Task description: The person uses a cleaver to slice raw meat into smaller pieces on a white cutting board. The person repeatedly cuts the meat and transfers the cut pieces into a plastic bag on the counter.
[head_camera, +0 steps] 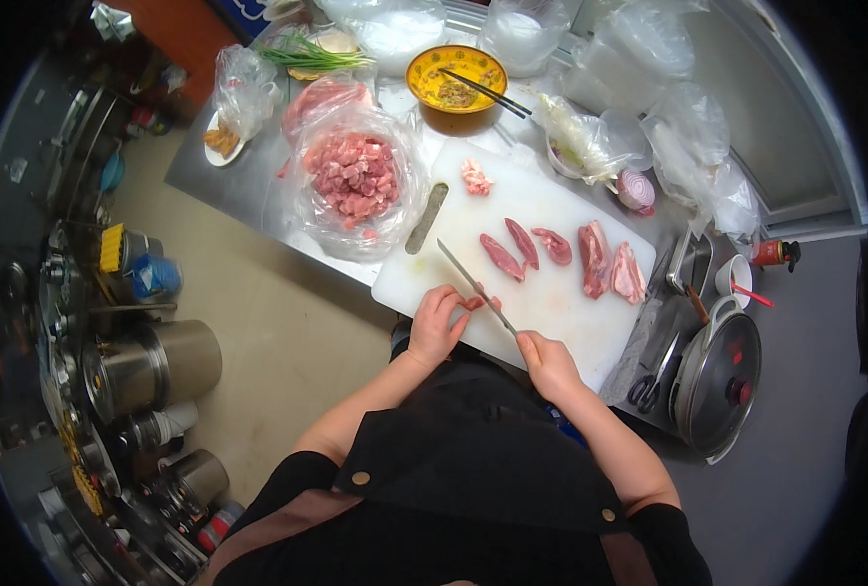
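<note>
In my right hand (pixel 550 360) is the handle of a kitchen knife (pixel 472 281), its blade slanting up and left over the white cutting board (pixel 573 329). Under the blade lies a small piece of raw meat (pixel 473 302), and the fingers of my left hand (pixel 438 322) press it against the board. Beyond the blade rest several strips of raw meat (pixel 501 256). Two thicker chunks (pixel 594 260) lie farther right. A small heap of pale fatty trimmings (pixel 476 178) sits near the board's far edge. Left of the board, diced meat (pixel 353 176) fills a clear plastic bag (pixel 405 220).
Behind the board stands a yellow bowl (pixel 423 77) with black chopsticks (pixel 485 93). A cut red onion (pixel 635 189) lies at the right, past wrapped vegetables (pixel 573 139). Scissors (pixel 652 381) and a lidded pan (pixel 723 381) flank the board's right side. Green onions (pixel 309 55) lie far left.
</note>
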{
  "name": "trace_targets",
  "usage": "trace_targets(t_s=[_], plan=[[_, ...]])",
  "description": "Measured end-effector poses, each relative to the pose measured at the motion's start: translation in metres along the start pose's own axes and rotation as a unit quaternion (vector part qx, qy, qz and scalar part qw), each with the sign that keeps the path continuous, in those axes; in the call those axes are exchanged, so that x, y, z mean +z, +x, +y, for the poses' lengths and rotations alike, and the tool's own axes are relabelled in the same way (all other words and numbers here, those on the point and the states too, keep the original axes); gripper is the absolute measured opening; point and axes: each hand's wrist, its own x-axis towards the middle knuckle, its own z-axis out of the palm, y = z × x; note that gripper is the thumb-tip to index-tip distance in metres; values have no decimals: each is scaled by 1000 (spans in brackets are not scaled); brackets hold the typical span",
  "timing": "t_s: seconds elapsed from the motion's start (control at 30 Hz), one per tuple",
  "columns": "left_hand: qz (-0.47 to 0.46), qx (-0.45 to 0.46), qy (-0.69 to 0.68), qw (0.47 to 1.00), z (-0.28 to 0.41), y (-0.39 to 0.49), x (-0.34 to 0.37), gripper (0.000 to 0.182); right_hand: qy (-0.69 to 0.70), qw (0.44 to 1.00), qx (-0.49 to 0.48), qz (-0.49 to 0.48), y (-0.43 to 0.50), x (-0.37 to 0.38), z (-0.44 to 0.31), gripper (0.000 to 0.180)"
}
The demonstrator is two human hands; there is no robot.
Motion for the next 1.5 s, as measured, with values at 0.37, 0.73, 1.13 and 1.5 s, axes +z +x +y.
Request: trace_targets(t_s=[0.37, 0.73, 1.13, 1.5], plan=[[-61, 111, 6, 992, -7, 2, 7, 22, -79, 997, -10, 5, 17, 32, -9, 46], [-54, -97, -61, 992, 4, 15, 13, 40, 411, 886, 131, -172, -1, -25, 37, 69], [-199, 11, 12, 980, -1, 46, 41, 21, 747, 594, 156, -254, -6, -34, 93, 74], [-147, -468, -813, 315, 6, 95, 5, 21, 748, 555, 112, -345, 28, -3, 54, 75]])
